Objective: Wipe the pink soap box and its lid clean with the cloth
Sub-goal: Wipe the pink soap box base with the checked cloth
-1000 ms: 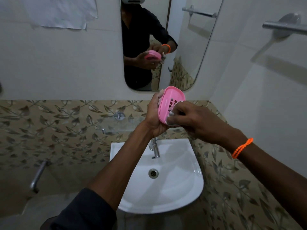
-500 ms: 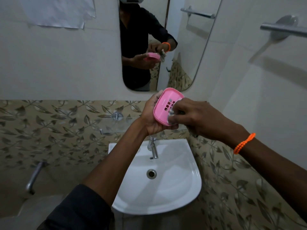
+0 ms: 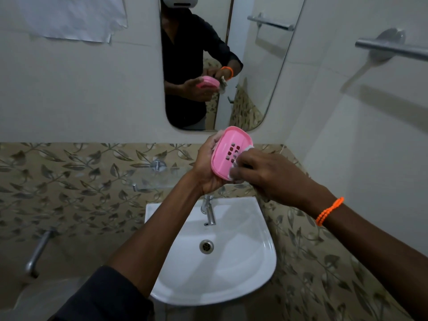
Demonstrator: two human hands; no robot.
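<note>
Soap box: we find the pink plastic slotted soap box (image 3: 228, 150) held tilted above the white ceramic basin (image 3: 231, 274).
Left hand: we note the left hand (image 3: 205, 169) gripping its back.
Right hand: we see the right hand (image 3: 266, 174) pinching a pale cloth (image 3: 232, 173) against the box's inside face.

No text, label, brand, number or sign can be read anywhere in view. The white sheet (image 3: 69, 17) stuck on the wall, well up and left of the fingers, shows no legible writing, and the pink soap box (image 3: 228, 147) between the fingers carries no readable marking.
</note>
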